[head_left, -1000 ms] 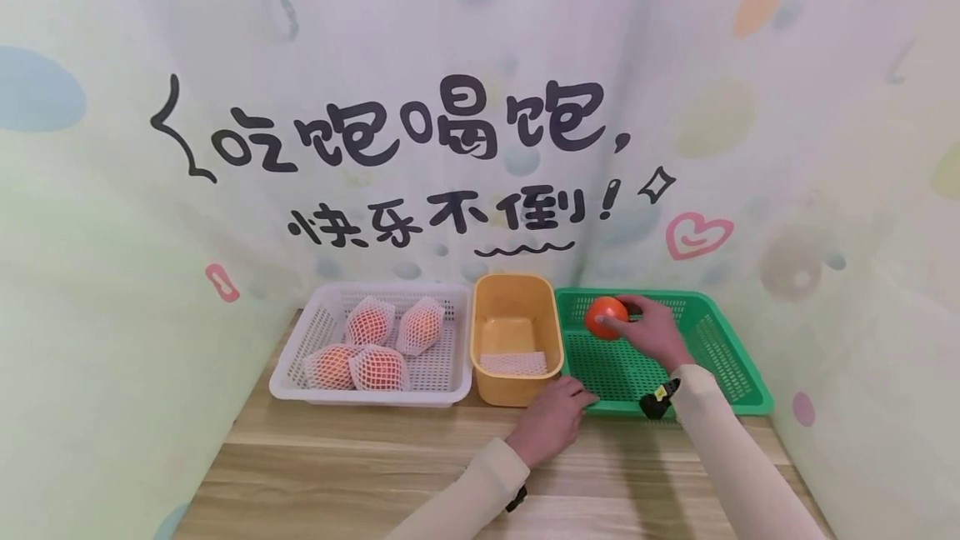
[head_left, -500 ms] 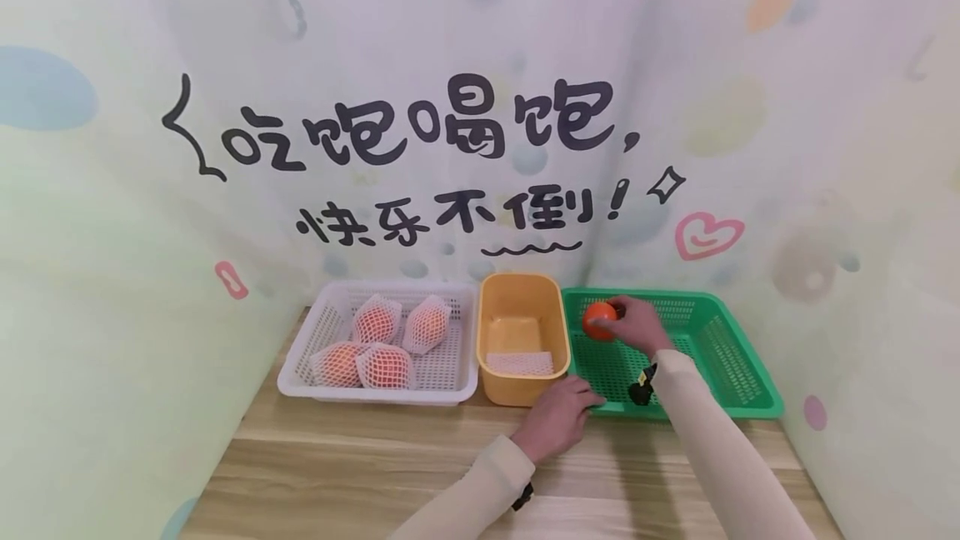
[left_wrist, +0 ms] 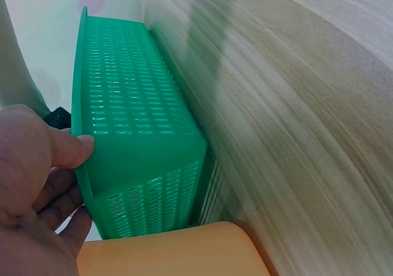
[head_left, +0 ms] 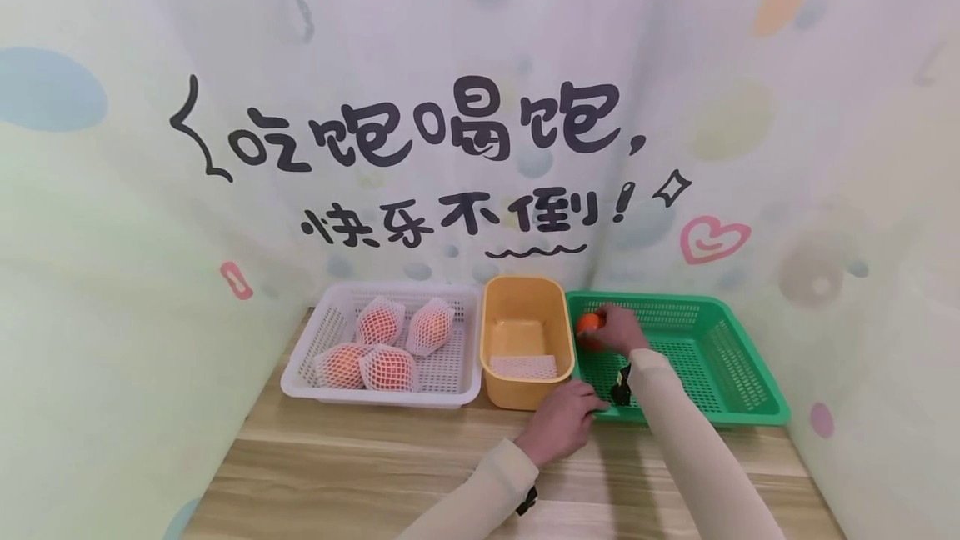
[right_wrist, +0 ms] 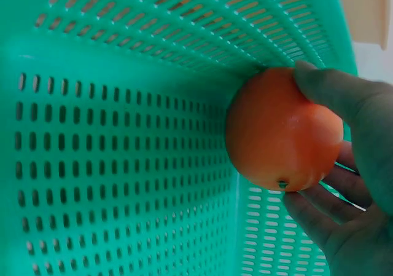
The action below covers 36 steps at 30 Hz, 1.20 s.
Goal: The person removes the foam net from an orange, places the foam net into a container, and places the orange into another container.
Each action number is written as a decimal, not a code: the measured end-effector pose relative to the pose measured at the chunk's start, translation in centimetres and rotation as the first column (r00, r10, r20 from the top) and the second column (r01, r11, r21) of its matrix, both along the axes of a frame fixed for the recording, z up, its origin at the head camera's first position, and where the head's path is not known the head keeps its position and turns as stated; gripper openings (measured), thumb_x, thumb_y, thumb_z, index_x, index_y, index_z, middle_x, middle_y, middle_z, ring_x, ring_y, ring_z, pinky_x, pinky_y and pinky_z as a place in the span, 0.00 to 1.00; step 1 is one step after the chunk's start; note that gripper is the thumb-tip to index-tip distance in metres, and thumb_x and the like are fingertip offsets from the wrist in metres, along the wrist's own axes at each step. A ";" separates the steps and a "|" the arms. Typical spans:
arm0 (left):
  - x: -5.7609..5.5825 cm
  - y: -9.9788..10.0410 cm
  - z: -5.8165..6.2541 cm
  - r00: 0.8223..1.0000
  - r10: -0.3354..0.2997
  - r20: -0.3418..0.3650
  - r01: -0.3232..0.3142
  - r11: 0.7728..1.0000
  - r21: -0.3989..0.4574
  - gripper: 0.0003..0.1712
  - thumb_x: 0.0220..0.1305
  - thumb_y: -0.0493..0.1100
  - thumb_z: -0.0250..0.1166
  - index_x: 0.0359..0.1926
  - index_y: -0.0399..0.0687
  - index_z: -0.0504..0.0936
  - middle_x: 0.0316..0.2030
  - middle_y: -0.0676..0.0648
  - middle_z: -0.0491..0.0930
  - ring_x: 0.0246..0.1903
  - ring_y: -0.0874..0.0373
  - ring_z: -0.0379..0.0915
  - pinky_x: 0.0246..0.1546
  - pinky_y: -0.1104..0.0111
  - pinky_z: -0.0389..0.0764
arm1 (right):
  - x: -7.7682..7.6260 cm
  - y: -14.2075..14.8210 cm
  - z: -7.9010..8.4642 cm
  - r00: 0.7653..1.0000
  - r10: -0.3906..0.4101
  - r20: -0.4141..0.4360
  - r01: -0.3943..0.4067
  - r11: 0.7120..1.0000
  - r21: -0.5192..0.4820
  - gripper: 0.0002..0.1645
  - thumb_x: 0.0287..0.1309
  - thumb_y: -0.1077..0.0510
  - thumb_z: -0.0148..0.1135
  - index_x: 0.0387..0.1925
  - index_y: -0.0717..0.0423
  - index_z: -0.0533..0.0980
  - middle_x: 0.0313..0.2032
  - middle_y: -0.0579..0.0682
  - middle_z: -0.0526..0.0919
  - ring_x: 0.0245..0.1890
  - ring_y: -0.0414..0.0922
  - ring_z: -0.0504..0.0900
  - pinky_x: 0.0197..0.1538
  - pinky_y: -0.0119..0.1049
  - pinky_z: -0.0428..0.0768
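In the head view, my right hand [head_left: 621, 330] reaches into the green basket [head_left: 750, 357] and holds a round orange [head_left: 589, 323] at its back left corner. In the right wrist view the orange [right_wrist: 279, 131] is smooth, with a small green stem spot. My thumb lies along one side of it and my fingers are on the other. It sits close against the perforated basket wall. My left hand [head_left: 561, 421] pinches the basket's front left rim corner. In the left wrist view, the left thumb [left_wrist: 75, 152] is over the green rim and the fingers are behind it.
Left of the green basket stands a yellow bin [head_left: 517, 394] with a folded white foam net [head_left: 523, 367] inside. Beyond it, a white basket [head_left: 450, 397] holds several net-wrapped fruits [head_left: 388, 369]. All stand on a wooden table [head_left: 360, 457] before a printed curtain.
My right hand has carried the orange left and lower, into the back left corner of the green basket. The left hand keeps its place on the rim. The head view has shifted slightly.
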State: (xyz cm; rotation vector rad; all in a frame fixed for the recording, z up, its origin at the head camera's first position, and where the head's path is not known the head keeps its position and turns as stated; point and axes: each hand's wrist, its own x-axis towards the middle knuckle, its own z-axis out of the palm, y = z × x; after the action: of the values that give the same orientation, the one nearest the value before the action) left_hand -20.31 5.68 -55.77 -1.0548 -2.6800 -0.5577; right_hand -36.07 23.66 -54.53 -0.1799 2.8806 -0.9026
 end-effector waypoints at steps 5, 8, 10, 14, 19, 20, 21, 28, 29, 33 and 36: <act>-0.1 -0.2 0.0 1.000 -0.003 -0.018 0.002 1.000 -0.007 0.16 0.69 0.38 0.65 0.52 0.59 0.89 0.46 0.60 0.85 0.51 0.66 0.76 0.58 0.80 0.76 | 0.1 -0.5 -0.5 1.000 0.002 -0.017 -0.002 1.000 0.005 0.34 0.59 0.52 0.72 0.59 0.71 0.74 0.51 0.68 0.83 0.45 0.58 0.80 0.51 0.53 0.82; -0.2 -0.1 0.0 1.000 -0.010 -0.026 0.010 1.000 -0.001 0.16 0.69 0.37 0.65 0.52 0.59 0.89 0.45 0.60 0.85 0.50 0.67 0.76 0.57 0.80 0.76 | 0.2 -0.4 -0.7 1.000 -0.016 -0.005 0.016 1.000 0.009 0.36 0.59 0.52 0.72 0.60 0.72 0.73 0.52 0.69 0.82 0.47 0.59 0.80 0.53 0.55 0.82; -0.2 -0.1 0.1 1.000 -0.011 -0.025 0.011 1.000 0.004 0.16 0.68 0.37 0.66 0.51 0.60 0.89 0.45 0.61 0.85 0.50 0.67 0.76 0.56 0.80 0.76 | 0.1 -0.4 -0.8 0.999 -0.029 0.013 0.029 1.000 0.010 0.36 0.60 0.52 0.72 0.60 0.72 0.72 0.53 0.69 0.81 0.48 0.60 0.80 0.54 0.56 0.81; -0.3 -0.1 0.1 1.000 -0.012 -0.020 0.012 1.000 0.008 0.16 0.68 0.37 0.66 0.51 0.60 0.89 0.45 0.61 0.86 0.50 0.67 0.76 0.56 0.80 0.76 | 0.0 -0.5 -0.7 0.997 -0.043 0.059 0.042 0.999 0.012 0.37 0.60 0.50 0.71 0.61 0.70 0.71 0.54 0.69 0.81 0.49 0.60 0.79 0.57 0.57 0.81; -0.3 -0.2 0.1 1.000 -0.014 -0.002 0.014 1.000 0.005 0.16 0.68 0.37 0.66 0.52 0.59 0.89 0.46 0.60 0.86 0.50 0.66 0.77 0.56 0.80 0.76 | -0.2 -0.4 -0.5 0.995 -0.027 0.096 0.024 0.999 0.032 0.38 0.60 0.49 0.71 0.62 0.69 0.70 0.54 0.68 0.80 0.48 0.59 0.79 0.56 0.56 0.82; -0.3 -0.2 0.1 1.000 -0.013 0.003 0.013 1.000 0.003 0.16 0.68 0.37 0.67 0.52 0.59 0.89 0.46 0.60 0.86 0.51 0.66 0.77 0.57 0.80 0.76 | -0.2 -0.3 -0.5 0.995 -0.015 0.096 0.011 0.999 0.035 0.38 0.60 0.49 0.70 0.62 0.70 0.70 0.54 0.68 0.80 0.48 0.59 0.79 0.55 0.56 0.82; -0.3 -0.2 0.0 1.000 -0.011 0.007 0.011 1.000 0.001 0.16 0.68 0.37 0.67 0.52 0.60 0.89 0.46 0.60 0.86 0.51 0.66 0.77 0.57 0.80 0.76 | -0.2 -0.2 -0.5 0.995 -0.009 0.099 0.005 0.999 0.033 0.38 0.60 0.49 0.71 0.62 0.70 0.70 0.54 0.68 0.81 0.48 0.59 0.79 0.55 0.55 0.82; -0.4 -0.1 0.1 1.000 -0.008 -0.004 0.008 1.000 -0.001 0.16 0.66 0.37 0.68 0.51 0.60 0.89 0.46 0.60 0.87 0.51 0.66 0.78 0.57 0.80 0.77 | -0.1 0.4 0.1 0.995 0.042 0.091 -0.043 0.999 0.015 0.41 0.61 0.48 0.70 0.66 0.69 0.68 0.58 0.70 0.79 0.51 0.62 0.79 0.57 0.59 0.81; -0.4 -0.1 0.1 1.000 -0.007 -0.008 0.007 1.000 -0.002 0.16 0.66 0.37 0.69 0.51 0.60 0.90 0.46 0.60 0.87 0.51 0.66 0.78 0.57 0.80 0.77 | 0.0 0.4 0.2 0.995 0.046 0.088 -0.048 0.999 0.019 0.42 0.62 0.47 0.69 0.67 0.69 0.68 0.59 0.70 0.78 0.53 0.63 0.78 0.57 0.59 0.81; -0.4 -0.1 0.1 1.000 -0.006 -0.020 0.006 1.000 -0.006 0.16 0.65 0.37 0.69 0.51 0.60 0.90 0.46 0.60 0.87 0.51 0.67 0.78 0.57 0.80 0.77 | 0.3 0.8 0.7 0.995 0.059 0.085 -0.061 0.998 0.017 0.44 0.65 0.46 0.67 0.70 0.69 0.65 0.65 0.72 0.73 0.60 0.67 0.76 0.61 0.63 0.78; -0.4 0.0 0.1 1.000 -0.008 -0.026 0.008 1.000 -0.008 0.16 0.66 0.37 0.69 0.51 0.60 0.90 0.46 0.60 0.87 0.51 0.66 0.79 0.57 0.80 0.77 | 0.6 0.9 1.1 0.994 0.059 0.089 -0.059 0.998 0.000 0.44 0.66 0.46 0.66 0.72 0.68 0.63 0.68 0.73 0.69 0.64 0.69 0.73 0.63 0.64 0.77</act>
State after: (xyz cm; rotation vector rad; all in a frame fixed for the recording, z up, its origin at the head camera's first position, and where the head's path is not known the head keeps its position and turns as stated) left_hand -20.72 5.66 -55.66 -1.0679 -2.6590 -0.5314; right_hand -35.43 24.59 -53.41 -0.2182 2.7793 -0.8735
